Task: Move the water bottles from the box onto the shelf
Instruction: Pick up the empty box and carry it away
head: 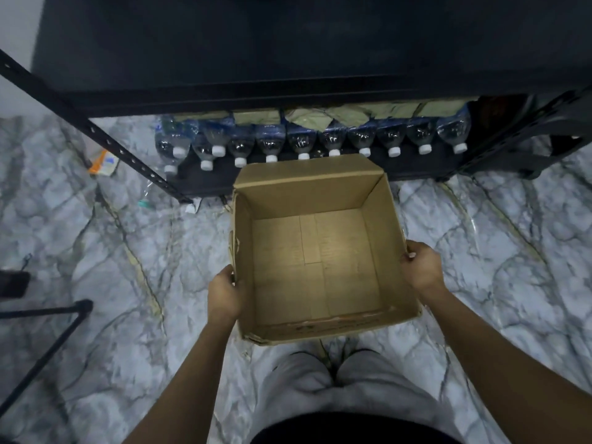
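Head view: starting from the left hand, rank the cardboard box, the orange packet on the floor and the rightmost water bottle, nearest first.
1. Cardboard box, gripped by the left hand at its side wall.
2. Orange packet, on the floor to the far left.
3. Rightmost water bottle, at the shelf's right end.

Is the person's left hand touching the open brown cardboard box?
Touching. The head view shows the left hand gripping the left wall of the empty brown cardboard box, fingers wrapped against its outer side with no gap.

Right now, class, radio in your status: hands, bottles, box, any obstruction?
Left hand and right hand grip box sides. Box empty. Water bottles lie in a row on bottom shelf, caps outward. Nothing in the way.
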Action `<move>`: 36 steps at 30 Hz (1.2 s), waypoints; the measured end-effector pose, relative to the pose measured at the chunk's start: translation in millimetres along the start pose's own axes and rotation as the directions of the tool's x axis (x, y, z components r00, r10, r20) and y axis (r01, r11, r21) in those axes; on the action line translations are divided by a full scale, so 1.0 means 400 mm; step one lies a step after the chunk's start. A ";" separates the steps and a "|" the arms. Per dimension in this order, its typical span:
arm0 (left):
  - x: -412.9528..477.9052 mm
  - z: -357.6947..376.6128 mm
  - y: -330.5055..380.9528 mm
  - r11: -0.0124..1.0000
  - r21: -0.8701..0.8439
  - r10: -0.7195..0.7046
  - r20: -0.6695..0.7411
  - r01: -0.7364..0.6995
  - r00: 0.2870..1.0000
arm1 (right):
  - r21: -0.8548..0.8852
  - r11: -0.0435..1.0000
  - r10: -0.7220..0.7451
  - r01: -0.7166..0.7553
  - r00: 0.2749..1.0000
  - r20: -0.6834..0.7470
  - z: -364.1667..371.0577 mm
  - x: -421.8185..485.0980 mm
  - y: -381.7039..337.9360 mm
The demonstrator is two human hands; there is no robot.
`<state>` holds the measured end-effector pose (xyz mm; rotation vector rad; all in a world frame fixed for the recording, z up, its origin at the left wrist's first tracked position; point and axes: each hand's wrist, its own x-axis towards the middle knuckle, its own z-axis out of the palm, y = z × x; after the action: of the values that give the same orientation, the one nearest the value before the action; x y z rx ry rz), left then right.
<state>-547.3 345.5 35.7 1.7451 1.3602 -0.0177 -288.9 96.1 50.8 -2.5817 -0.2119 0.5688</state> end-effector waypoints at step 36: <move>-0.878 -0.548 0.600 1.000 -0.017 0.018 -0.108 -0.020 0.994 | 0.118 0.990 -0.083 0.078 0.996 0.040 -0.979 -0.524 -0.282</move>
<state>-604.3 217.1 493.1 1.7653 1.4168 0.1007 -314.2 -24.1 492.3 -2.4374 -0.2878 0.5927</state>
